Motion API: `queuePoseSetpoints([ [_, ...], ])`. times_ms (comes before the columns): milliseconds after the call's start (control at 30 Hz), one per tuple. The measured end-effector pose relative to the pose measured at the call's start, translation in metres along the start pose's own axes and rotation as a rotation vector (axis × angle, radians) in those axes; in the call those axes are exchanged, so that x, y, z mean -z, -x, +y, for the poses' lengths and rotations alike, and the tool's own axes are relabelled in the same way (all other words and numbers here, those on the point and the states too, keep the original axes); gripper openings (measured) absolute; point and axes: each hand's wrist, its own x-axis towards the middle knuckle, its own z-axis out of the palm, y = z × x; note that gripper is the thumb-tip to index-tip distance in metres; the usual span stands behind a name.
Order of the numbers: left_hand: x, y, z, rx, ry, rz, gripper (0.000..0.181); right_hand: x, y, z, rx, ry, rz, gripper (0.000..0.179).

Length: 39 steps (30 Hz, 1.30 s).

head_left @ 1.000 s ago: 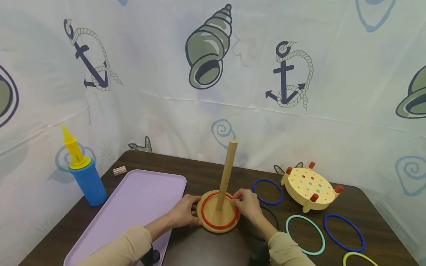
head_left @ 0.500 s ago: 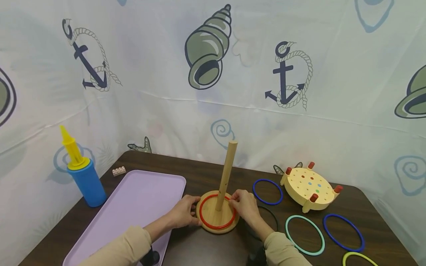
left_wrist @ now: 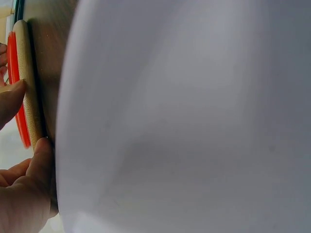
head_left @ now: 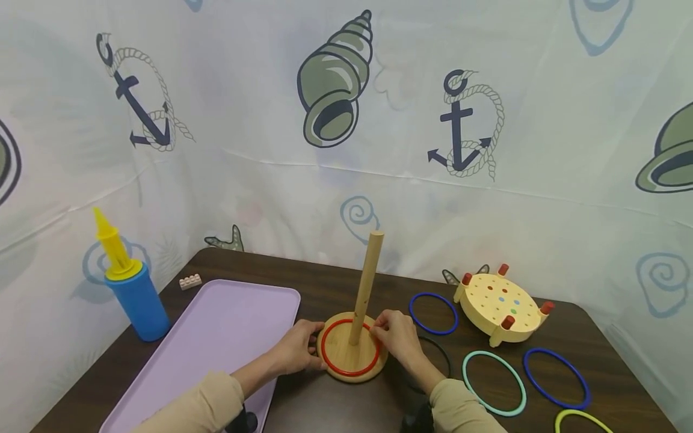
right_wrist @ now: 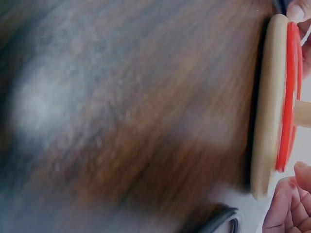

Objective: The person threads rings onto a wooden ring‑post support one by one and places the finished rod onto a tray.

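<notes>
A wooden peg stand (head_left: 368,279) with a round base stands upright on the dark table. Around the foot of its peg, a red ring (head_left: 351,374) lies at the base. My left hand (head_left: 298,349) grips the left rim of the base, its thumb and fingers spread along the edge; the left wrist view shows the base (left_wrist: 30,92) edge-on between them. At the right of the stand, my right hand (head_left: 397,337) pinches at the red ring with curled fingertips. In the right wrist view the ring (right_wrist: 287,97) sits flush along the base's top.
A lilac tray (head_left: 233,325) lies left, beside a blue-and-yellow hand pump (head_left: 138,304) and a small pink brick (head_left: 190,281). Rightward are blue (head_left: 557,403), mint (head_left: 520,385), yellow (head_left: 587,415) and dark (head_left: 446,355) rings, plus an upturned yellow stool (head_left: 500,304).
The red ring has shifted slightly left and toward me on the base, with my right fingertips following it left. My left hand has stayed at the base's rim.
</notes>
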Motion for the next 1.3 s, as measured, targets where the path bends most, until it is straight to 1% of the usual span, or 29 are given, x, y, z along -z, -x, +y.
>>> queuePoseSetpoints([
  [100,0.000,0.001,0.000,-0.005,-0.002,0.010,0.077,0.006,0.002,0.003,0.015,-0.059,-0.012,0.006],
  [200,0.000,0.002,-0.001,0.004,0.001,0.019,0.077,0.015,0.005,0.007,-0.025,-0.135,-0.045,0.004],
  [267,0.000,0.002,-0.002,0.013,0.000,0.025,0.077,0.022,0.007,0.010,-0.065,-0.186,-0.063,0.004],
  [333,0.000,0.002,-0.002,0.021,0.000,0.023,0.078,0.031,0.010,0.014,-0.101,-0.223,-0.075,0.004],
  [400,0.001,0.002,-0.003,0.022,-0.002,0.020,0.078,0.041,0.014,0.020,-0.120,-0.255,-0.091,0.004],
  [533,0.000,0.001,-0.003,0.026,0.001,0.027,0.078,0.068,0.026,0.040,-0.097,-0.300,-0.154,0.009],
  [633,0.000,0.000,-0.001,0.033,-0.001,0.037,0.079,0.091,0.036,0.060,-0.080,-0.354,-0.225,0.017],
  [733,0.000,-0.001,0.000,0.036,-0.006,0.039,0.079,0.112,0.050,0.082,-0.083,-0.396,-0.303,0.022],
  [833,0.000,-0.003,0.003,0.035,-0.002,0.035,0.079,0.133,0.067,0.105,-0.061,-0.397,-0.385,0.024],
  [933,0.000,-0.004,0.004,0.035,-0.008,0.030,0.078,0.152,0.083,0.128,0.001,-0.427,-0.479,0.025],
  [1000,0.000,-0.005,0.004,0.033,-0.011,0.031,0.078,0.162,0.092,0.142,0.040,-0.452,-0.527,0.024],
  [1067,-0.001,-0.006,0.004,0.033,-0.017,0.033,0.078,0.168,0.099,0.153,0.091,-0.485,-0.570,0.022],
  [1167,-0.001,-0.007,0.004,0.030,-0.024,0.030,0.077,0.173,0.109,0.163,0.144,-0.492,-0.608,0.017],
  [1267,-0.001,-0.007,0.005,0.027,-0.029,0.025,0.077,0.174,0.116,0.169,0.181,-0.473,-0.624,0.012],
  [1300,-0.001,-0.007,0.005,0.025,-0.028,0.023,0.077,0.174,0.119,0.171,0.180,-0.467,-0.629,0.011],
])
